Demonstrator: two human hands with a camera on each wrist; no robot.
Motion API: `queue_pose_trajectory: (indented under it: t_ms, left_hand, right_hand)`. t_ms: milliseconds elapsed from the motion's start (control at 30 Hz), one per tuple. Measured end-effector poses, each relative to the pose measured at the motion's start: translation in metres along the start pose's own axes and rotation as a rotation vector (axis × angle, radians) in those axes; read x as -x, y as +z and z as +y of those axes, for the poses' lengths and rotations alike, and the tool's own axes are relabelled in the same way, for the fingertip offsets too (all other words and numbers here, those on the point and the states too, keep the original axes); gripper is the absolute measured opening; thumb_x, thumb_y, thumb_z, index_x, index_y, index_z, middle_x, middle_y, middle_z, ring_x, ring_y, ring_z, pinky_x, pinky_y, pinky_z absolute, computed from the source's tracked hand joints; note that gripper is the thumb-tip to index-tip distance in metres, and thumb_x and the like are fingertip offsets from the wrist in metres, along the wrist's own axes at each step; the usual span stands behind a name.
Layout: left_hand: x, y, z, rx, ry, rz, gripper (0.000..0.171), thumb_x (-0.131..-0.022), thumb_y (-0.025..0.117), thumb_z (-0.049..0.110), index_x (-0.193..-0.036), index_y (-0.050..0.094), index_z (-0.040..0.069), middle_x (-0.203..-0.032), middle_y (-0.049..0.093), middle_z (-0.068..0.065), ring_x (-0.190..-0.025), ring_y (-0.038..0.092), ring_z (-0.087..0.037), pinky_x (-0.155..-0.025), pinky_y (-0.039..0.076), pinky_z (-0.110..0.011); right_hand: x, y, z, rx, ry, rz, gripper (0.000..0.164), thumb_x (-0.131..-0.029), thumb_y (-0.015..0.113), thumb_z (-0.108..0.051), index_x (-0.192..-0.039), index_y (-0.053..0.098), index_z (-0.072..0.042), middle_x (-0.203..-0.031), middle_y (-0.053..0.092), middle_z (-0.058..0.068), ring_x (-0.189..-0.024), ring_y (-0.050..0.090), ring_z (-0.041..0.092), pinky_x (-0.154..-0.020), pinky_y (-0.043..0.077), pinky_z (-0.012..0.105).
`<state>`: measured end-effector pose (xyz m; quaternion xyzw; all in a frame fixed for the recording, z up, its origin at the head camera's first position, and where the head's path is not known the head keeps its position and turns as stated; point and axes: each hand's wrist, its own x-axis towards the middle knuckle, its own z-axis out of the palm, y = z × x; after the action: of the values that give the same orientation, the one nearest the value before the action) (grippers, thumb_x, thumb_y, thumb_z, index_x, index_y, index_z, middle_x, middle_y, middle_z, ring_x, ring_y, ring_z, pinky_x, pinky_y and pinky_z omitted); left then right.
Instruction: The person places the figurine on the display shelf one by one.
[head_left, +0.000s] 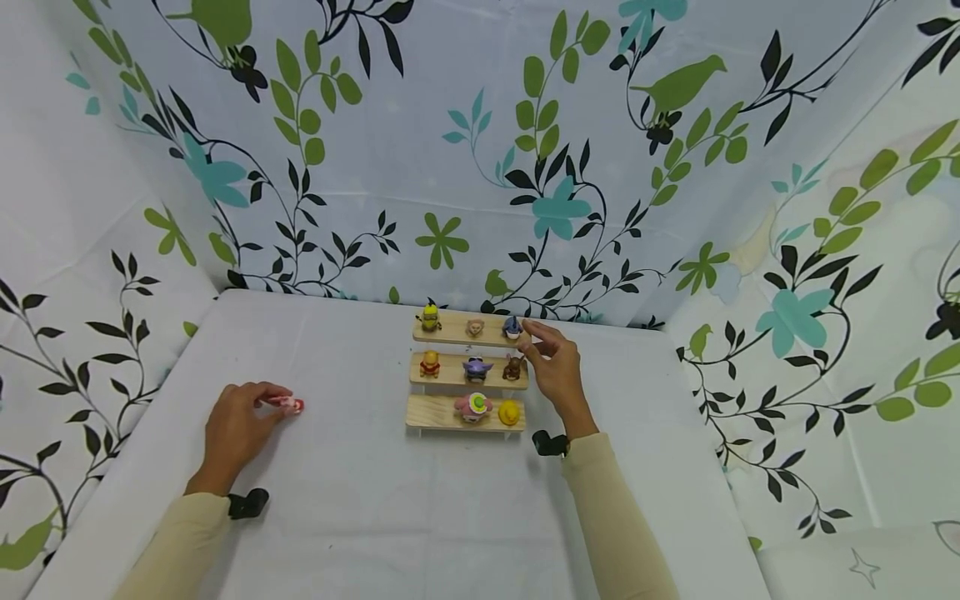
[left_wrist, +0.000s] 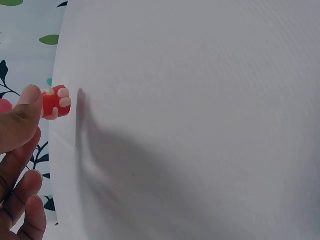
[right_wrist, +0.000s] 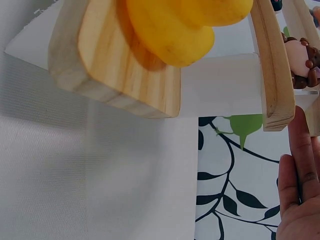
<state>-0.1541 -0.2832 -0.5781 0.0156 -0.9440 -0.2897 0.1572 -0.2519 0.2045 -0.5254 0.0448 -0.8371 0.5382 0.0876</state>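
Note:
In the head view my left hand pinches a small red and pale figurine between thumb and fingers. The left wrist view shows the red figurine past the thumb, its pale limbs outward. My right hand reaches to the right end of the top wooden shelf. Its thumb and index fingertips are right at a blue-purple figurine; whether they pinch it I cannot tell. In the right wrist view, the other fingers extend beside the shelf end, with the fingertips hidden.
The middle shelf bears an orange-yellow, a purple and a brown figurine. On the bottom shelf are a pink figurine and a yellow one. A yellow-green figurine and a beige one stand on the top shelf.

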Motion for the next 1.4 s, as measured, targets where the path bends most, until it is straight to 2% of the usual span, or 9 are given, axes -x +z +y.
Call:
queue_pose_trajectory:
  t_ms: [267, 567, 767, 1000, 1200, 1400]
  left_hand:
    - [-0.004, 0.003, 0.02, 0.021, -0.018, -0.026, 0.032, -0.086, 0.091, 0.02, -0.112, 0.081, 0.004, -0.094, 0.075, -0.016, -0.092, 0.055, -0.03, -0.073, 0.04, -0.039]
    - [-0.006, 0.004, 0.05, 0.066, 0.05, 0.006, 0.029, -0.083, 0.093, 0.02, -0.108, 0.084, 0.008, -0.094, 0.077, -0.014, -0.091, 0.054, -0.028, -0.071, 0.039, -0.037]
    - [-0.007, 0.007, 0.067, 0.088, 0.095, 0.023, 0.027, -0.081, 0.095, 0.018, -0.103, 0.084, 0.009, -0.096, 0.078, -0.013, -0.095, 0.055, -0.028, -0.075, 0.042, -0.041]
    - [-0.01, 0.009, 0.089, 0.091, 0.098, -0.014, 0.028, -0.083, 0.093, 0.02, -0.107, 0.084, 0.009, -0.1, 0.077, -0.012, -0.1, 0.059, -0.031, -0.082, 0.05, -0.05]
    - [-0.01, 0.016, 0.108, 0.098, 0.152, -0.008, 0.026, -0.084, 0.093, 0.02, -0.108, 0.085, 0.013, -0.099, 0.079, -0.008, -0.099, 0.058, -0.026, -0.083, 0.051, -0.049]
    - [-0.009, 0.022, 0.127, 0.121, 0.203, -0.014, 0.025, -0.084, 0.093, 0.021, -0.106, 0.085, 0.014, -0.094, 0.079, -0.003, -0.096, 0.057, -0.021, -0.082, 0.051, -0.045]
  right_hand:
    - [0.001, 0.0, -0.001, 0.007, 0.007, -0.002, 0.041, -0.102, 0.068, -0.026, -0.144, 0.068, -0.03, -0.151, 0.062, -0.008, -0.11, 0.072, 0.02, -0.105, 0.057, 0.039]
    - [0.001, -0.001, -0.002, 0.0, 0.002, -0.002, 0.042, -0.103, 0.069, -0.027, -0.144, 0.068, -0.028, -0.151, 0.062, -0.006, -0.109, 0.073, 0.022, -0.099, 0.058, 0.028]
    - [0.001, -0.002, -0.004, -0.003, -0.005, -0.007, 0.042, -0.103, 0.068, -0.026, -0.144, 0.068, -0.025, -0.152, 0.062, -0.004, -0.109, 0.073, 0.023, -0.1, 0.058, 0.03]
    - [0.001, -0.001, -0.004, 0.006, -0.012, 0.0, 0.042, -0.103, 0.068, -0.025, -0.145, 0.068, -0.024, -0.151, 0.062, -0.004, -0.109, 0.073, 0.023, -0.102, 0.059, 0.036]
    - [0.0, -0.001, -0.004, 0.007, -0.019, -0.003, 0.044, -0.103, 0.068, -0.025, -0.146, 0.067, -0.02, -0.151, 0.062, -0.003, -0.11, 0.073, 0.024, -0.105, 0.058, 0.041]
    - [0.0, -0.002, -0.005, 0.009, -0.017, 0.001, 0.043, -0.102, 0.069, -0.025, -0.145, 0.068, -0.021, -0.151, 0.062, -0.003, -0.11, 0.074, 0.024, -0.106, 0.057, 0.042]
